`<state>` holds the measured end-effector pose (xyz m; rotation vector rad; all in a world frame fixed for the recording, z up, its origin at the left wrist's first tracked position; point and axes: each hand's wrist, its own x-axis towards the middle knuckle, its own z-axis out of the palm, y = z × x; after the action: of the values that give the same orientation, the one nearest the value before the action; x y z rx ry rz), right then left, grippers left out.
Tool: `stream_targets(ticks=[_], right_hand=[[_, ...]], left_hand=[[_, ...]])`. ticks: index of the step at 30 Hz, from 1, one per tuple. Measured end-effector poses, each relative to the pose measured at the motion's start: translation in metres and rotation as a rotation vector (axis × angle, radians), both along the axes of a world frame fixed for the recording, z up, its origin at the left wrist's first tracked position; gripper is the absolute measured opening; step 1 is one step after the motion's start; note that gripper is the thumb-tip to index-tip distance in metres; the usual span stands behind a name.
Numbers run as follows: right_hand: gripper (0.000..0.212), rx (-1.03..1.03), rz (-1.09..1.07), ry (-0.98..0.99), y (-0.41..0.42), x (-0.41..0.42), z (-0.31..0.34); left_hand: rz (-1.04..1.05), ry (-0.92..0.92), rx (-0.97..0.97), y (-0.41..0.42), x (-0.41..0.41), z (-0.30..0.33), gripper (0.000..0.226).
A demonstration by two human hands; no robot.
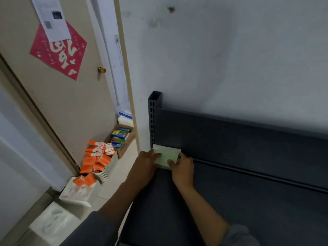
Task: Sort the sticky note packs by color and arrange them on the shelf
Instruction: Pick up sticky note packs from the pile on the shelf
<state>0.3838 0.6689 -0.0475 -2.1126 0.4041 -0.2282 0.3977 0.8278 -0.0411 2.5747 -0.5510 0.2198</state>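
Green sticky note pack (166,158): sits at the back left corner of the dark shelf (248,201), your left hand (144,165) resting flat fingers on its left edge, your right hand (183,167) pinching its right edge between thumb and fingers.

A gray wall (230,59) is up above the hands. A tan door (74,107) with a red paper (58,50) is off to their left.
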Motion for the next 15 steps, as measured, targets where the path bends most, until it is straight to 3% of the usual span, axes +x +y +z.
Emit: stream_targets(ticks=[9,15], right_hand=[[0.053,-0.133,-0.108,0.054,0.013,0.001,-0.006],[0.052,-0.118,-0.166,0.000,0.001,-0.013,0.004]], left_hand=[[-0.067,0.036,-0.012,0.026,0.015,-0.018,0.052],[-0.061,-0.169,-0.103,0.019,0.020,-0.004,0.038]])
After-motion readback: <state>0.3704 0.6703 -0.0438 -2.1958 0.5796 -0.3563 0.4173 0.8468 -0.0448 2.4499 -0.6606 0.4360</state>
